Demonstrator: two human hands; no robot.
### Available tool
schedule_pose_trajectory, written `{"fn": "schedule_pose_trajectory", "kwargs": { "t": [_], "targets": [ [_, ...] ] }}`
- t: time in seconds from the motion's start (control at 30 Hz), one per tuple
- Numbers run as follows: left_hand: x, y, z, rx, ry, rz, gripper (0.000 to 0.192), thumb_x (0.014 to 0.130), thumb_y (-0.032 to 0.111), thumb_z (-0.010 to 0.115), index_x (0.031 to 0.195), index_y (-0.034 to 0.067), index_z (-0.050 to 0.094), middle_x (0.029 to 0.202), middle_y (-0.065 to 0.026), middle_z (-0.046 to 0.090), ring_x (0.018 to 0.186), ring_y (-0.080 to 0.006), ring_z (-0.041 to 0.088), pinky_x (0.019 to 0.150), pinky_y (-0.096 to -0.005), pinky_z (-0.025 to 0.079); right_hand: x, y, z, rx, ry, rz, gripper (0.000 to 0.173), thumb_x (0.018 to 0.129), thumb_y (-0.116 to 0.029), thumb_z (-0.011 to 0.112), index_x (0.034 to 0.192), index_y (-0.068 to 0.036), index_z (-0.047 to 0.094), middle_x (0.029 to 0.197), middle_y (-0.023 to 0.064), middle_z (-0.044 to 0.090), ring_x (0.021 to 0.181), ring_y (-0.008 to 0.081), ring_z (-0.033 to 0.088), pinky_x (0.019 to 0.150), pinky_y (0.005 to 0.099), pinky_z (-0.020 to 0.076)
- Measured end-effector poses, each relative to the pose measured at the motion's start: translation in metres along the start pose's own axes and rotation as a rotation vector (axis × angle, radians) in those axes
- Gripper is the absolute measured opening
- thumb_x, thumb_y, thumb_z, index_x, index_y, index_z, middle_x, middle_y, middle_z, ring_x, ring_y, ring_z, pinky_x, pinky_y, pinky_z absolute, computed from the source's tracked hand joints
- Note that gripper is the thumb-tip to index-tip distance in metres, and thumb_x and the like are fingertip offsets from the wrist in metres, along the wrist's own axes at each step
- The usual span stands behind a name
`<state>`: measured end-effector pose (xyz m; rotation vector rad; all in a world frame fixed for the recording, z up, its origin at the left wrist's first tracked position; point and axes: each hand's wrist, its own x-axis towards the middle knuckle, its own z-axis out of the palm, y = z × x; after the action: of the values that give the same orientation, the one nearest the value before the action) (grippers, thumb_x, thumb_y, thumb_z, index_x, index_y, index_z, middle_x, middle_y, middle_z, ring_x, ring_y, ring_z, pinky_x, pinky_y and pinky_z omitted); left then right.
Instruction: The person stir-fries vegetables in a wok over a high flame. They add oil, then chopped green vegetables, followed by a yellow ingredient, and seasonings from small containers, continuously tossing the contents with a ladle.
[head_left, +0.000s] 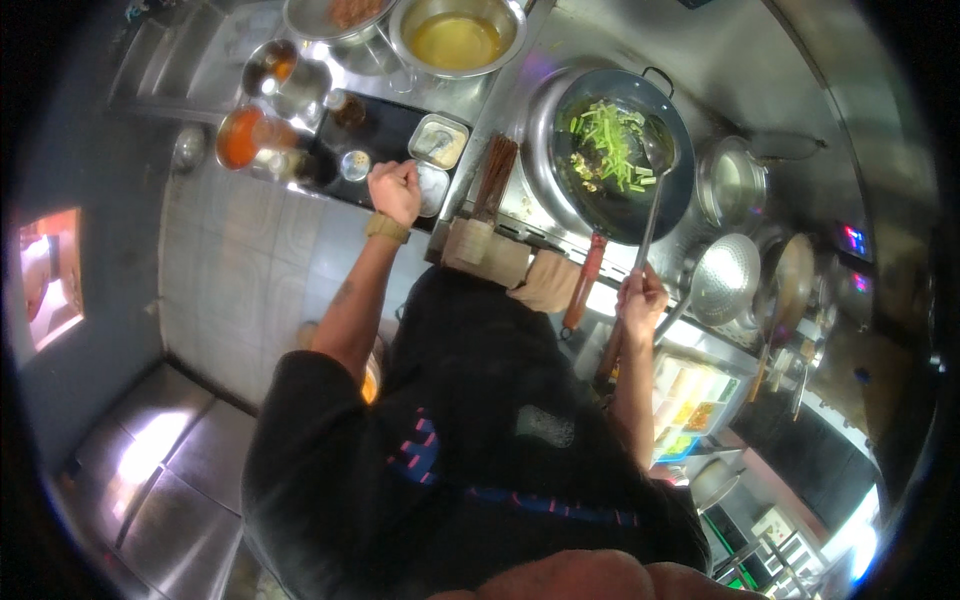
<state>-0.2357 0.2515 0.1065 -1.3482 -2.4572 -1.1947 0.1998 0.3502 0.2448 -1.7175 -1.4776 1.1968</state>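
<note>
My right hand (642, 301) grips the long handle of a metal ladle (654, 206). The ladle's bowl rests inside a dark wok (651, 219), beside chopped green vegetable stalks (611, 142) with small pale bits among them. The wok sits on a round burner ring, its red-wrapped handle (586, 282) pointing back towards me. My left hand (394, 193), fingers curled in, hovers at a tub of white granules (433, 192); whether anything is pinched in it is hidden. Just beyond is a square metal tub (440, 142) of pale seasoning, and a round-topped shaker (355, 165) stands to the left.
A bamboo wok brush (496, 176) and folded cloths (551, 279) lie between both hands. Far left are a bowl of orange-red sauce (238, 139) and a bowl of yellow liquid (420, 65). To the right are a metal pot (731, 184) and a perforated skimmer (724, 278).
</note>
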Motion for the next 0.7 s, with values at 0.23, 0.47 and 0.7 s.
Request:
{"fn": "schedule_pose_trajectory", "kwargs": {
  "t": [0.23,0.47,0.7],
  "targets": [
    [0.001,-0.007,0.013,-0.084,-0.092,-0.051,0.01,0.081,0.01,0.067,0.076,0.007,0.074,0.077,-0.0151,0.07,0.076,-0.0373,0.065,0.072,-0.0464,0.05,-0.033,-0.012,0.001,0.105,0.04,0.091,0.021,0.104,-0.017,0.059,0.106,0.002,0.067,0.064,-0.0023,0.056,0.046,0.0056,0.048,0.038,0.0235,0.0343],
    [-0.007,-0.015,0.014,-0.327,-0.145,-0.722,0.022,0.082,0.02,0.076,0.085,-0.002,0.078,0.078,-0.0212,0.073,0.068,-0.0278,0.071,0.073,-0.0354,0.055,-0.041,-0.007,0.001,0.196,0.1,0.191,0.021,0.103,-0.017,0.06,0.109,0.003,0.063,0.063,0.0,0.056,0.042,0.0092,0.047,0.034,0.0255,0.0358],
    [0.007,0.04,-0.008,-0.657,-0.129,-0.834,0.014,0.085,0.004,0.075,0.093,-0.006,0.079,0.081,-0.0081,0.075,0.072,-0.0122,0.064,0.07,-0.027,0.052,-0.054,-0.007,-0.01,0.218,0.136,0.2,0.037,0.103,-0.013,0.058,0.131,0.01,0.058,0.065,0.002,0.058,0.045,0.0101,0.05,0.037,0.0253,0.0366]
  ]
}}
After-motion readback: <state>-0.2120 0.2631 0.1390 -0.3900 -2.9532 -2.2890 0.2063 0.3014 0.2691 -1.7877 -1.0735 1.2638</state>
